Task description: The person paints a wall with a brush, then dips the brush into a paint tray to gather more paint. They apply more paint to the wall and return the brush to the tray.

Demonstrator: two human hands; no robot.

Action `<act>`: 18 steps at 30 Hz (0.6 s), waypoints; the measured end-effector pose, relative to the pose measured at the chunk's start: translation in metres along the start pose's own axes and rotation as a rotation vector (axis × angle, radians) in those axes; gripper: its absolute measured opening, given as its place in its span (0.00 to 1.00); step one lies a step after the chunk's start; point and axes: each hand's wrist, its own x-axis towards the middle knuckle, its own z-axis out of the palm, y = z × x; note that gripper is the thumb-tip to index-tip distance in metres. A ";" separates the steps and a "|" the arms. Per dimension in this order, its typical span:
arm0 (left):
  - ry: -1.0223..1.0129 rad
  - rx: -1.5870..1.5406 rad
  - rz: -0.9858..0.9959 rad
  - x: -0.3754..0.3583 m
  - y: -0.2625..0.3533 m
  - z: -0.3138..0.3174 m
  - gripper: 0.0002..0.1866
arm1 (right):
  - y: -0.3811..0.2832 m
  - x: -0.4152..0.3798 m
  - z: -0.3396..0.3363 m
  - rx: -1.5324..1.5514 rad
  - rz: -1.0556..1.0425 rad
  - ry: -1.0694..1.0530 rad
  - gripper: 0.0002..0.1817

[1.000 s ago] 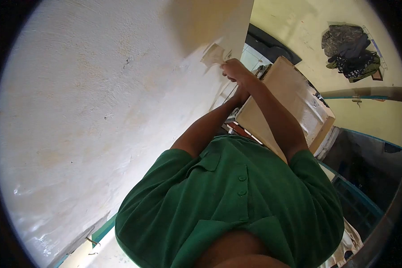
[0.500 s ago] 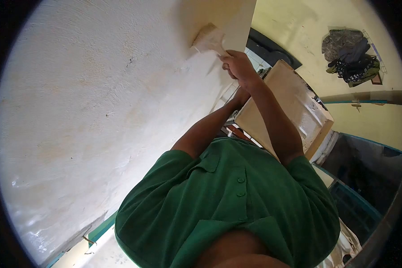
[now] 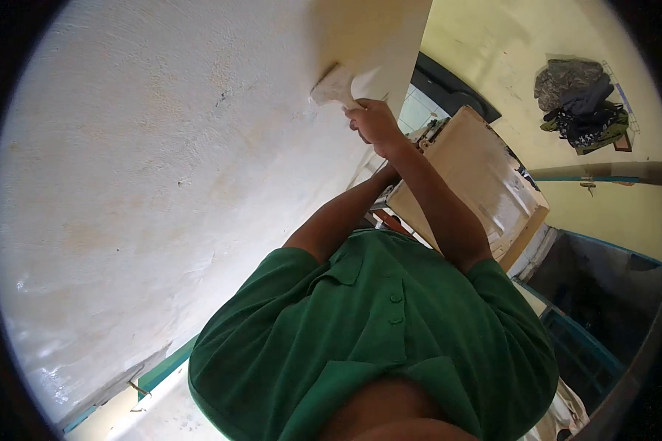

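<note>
My right hand [image 3: 377, 126] is closed around the handle of a wide, pale paintbrush [image 3: 334, 86]. The brush's bristle edge lies against the white, rough-textured wall [image 3: 176, 162], near the yellowish patch at its upper right. My left forearm [image 3: 342, 209] reaches up beside the wall and passes behind my right wrist. The fingers of my left hand are hidden there, so what they hold or touch does not show.
A cream cabinet-like panel [image 3: 467, 173] with worn edges stands beside my right forearm. Beyond it, dark clothes [image 3: 581, 99] hang on a yellow wall [image 3: 493, 37]. A black curved object [image 3: 452, 84] sits behind the white wall's edge.
My right hand has drawn the paintbrush downward and slightly left in the picture, along the wall. My left arm has hardly shifted.
</note>
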 end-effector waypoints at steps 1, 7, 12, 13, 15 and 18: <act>-0.003 -0.003 0.003 0.002 -0.001 0.001 0.20 | -0.008 -0.006 -0.002 0.014 -0.024 -0.004 0.08; -0.014 -0.014 0.000 0.008 -0.003 0.001 0.20 | -0.022 -0.025 -0.030 -0.039 0.003 -0.080 0.10; -0.033 -0.011 -0.013 0.009 -0.002 -0.001 0.20 | 0.034 -0.001 -0.034 -0.147 0.071 -0.028 0.07; -0.042 -0.004 -0.016 0.009 -0.002 -0.001 0.20 | 0.040 0.006 -0.032 -0.162 0.135 -0.041 0.07; -0.053 0.002 -0.029 0.008 -0.002 -0.001 0.20 | 0.051 0.019 -0.021 -0.065 0.106 -0.086 0.08; -0.056 0.006 -0.040 0.007 -0.002 0.001 0.20 | 0.029 0.018 0.006 -0.098 0.043 -0.066 0.08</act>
